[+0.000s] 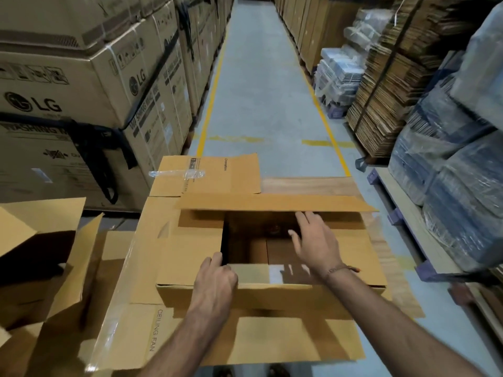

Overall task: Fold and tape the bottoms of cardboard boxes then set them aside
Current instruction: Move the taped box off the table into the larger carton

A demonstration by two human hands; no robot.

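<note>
The cardboard box (272, 291) stands open-topped on flattened cartons at the wooden table's (307, 185) near edge, its inside dark. The left hand (215, 281) grips the near-left flap edge; the right hand (317, 240), fingers spread, reaches over the opening. Another open box (40, 240) sits left.

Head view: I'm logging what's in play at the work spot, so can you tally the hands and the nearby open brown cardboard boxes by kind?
Bare hands: 2, the left hand gripping a flap edge and the right hand reaching over the opening.
Open brown cardboard boxes: 2, the box being folded and another open box at the left edge.
Total: 4
</note>
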